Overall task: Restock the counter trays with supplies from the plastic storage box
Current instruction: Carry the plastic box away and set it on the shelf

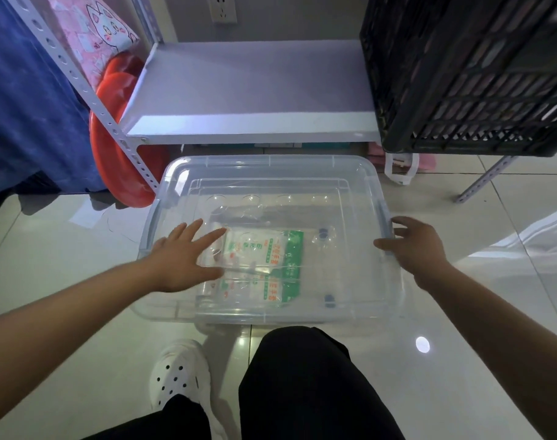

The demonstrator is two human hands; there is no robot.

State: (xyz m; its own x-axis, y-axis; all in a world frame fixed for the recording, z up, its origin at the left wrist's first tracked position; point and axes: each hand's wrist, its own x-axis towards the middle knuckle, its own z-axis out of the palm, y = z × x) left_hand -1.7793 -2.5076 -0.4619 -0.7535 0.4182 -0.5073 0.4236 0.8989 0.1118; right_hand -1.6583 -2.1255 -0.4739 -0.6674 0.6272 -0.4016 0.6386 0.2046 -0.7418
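A clear plastic storage box (270,173) with its lid on stands on the tiled floor in front of me. Through the lid I see green-and-white supply packets (270,265) lying on the bottom. My left hand (182,258) is spread flat on the left part of the lid, fingers apart. At the box's right edge, my right hand (413,246) has its fingers curled by the side latch (385,227); whether it grips the latch I cannot tell.
A grey metal shelf (248,100) stands just behind the box. A black slatted crate (474,74) sits on its right end. Red plastic basins (118,128) lean at the left by a blue cloth (26,100). My knees and a white shoe (178,373) are below.
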